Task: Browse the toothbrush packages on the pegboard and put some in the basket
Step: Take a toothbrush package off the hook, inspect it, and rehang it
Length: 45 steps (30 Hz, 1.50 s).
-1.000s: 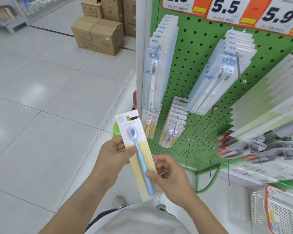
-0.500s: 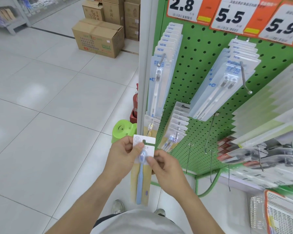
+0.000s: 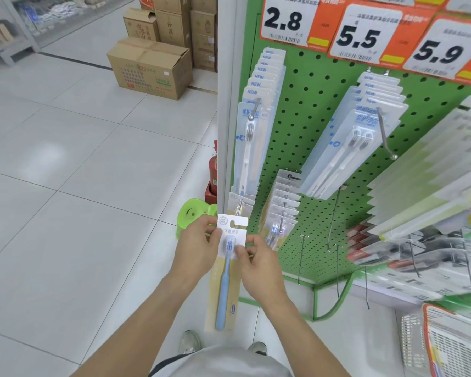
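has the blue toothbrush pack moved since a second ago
Yes. The blue toothbrush pack has swung from tilted to upright, its top now nearer the bottom-left hook on the pegboard.

price tags [image 3: 362, 31] 2.8, 5.5, 5.9, packages [image 3: 259, 88] NEW

We see a glossy white tiled floor [image 3: 74, 186] spreading to the left. Far off on it sits a brown cardboard box [image 3: 150, 68], with taller stacked cardboard cartons [image 3: 185, 25] just behind it. A red fire extinguisher [image 3: 213, 170] stands against the white shelf-end post [image 3: 225, 104], and a lime-green plastic stool [image 3: 192, 214] lies near it. Orange-and-white price cards [image 3: 365, 34] read 2.8, 5.5 and 5.9.
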Motion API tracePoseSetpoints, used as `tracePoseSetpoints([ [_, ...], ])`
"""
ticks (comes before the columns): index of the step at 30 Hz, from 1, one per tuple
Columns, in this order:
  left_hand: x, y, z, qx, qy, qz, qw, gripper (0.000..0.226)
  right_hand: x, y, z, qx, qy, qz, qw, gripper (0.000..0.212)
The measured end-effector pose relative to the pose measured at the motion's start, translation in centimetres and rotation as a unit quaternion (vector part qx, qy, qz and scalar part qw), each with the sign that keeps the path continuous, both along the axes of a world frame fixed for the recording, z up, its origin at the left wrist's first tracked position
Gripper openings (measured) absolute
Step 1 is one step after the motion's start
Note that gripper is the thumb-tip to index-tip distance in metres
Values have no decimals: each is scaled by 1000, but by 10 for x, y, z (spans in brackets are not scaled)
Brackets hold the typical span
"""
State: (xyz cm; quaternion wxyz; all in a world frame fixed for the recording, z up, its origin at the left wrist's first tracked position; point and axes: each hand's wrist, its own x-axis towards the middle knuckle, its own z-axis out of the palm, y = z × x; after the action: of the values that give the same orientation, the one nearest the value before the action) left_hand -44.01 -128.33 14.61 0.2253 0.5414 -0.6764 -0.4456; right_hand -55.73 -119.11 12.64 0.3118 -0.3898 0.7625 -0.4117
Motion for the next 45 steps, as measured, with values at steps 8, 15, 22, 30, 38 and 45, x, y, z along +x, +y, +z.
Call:
tracePoseSetpoints([
  [8, -6, -10, -14, -25, -48, -30, 998, 19, -2, -8, -11, 45, 10, -3, 999, 9],
  [15, -19, -41, -10, -89, -1, 2, 996, 28, -8, -19, -16, 56, 12, -19, 998, 10],
  [22, -39, -70, -4, -46, 17, -79, 996, 28, -10, -23, -19, 67, 4, -36, 997, 15],
  [30, -39, -72, -4, -71, 7, -66, 995, 13, -10, -25, -20, 70, -7, -49, 996, 19],
  [38, -31, -67, 9, -106, 10, -67, 992, 10, -9, -28, -19, 44, -12, -71, 996, 28],
  [45, -8, -63, 21, -127, -30, -20, 991, 13, -9, -30, -18, 60, -24, -76, 995, 23],
])
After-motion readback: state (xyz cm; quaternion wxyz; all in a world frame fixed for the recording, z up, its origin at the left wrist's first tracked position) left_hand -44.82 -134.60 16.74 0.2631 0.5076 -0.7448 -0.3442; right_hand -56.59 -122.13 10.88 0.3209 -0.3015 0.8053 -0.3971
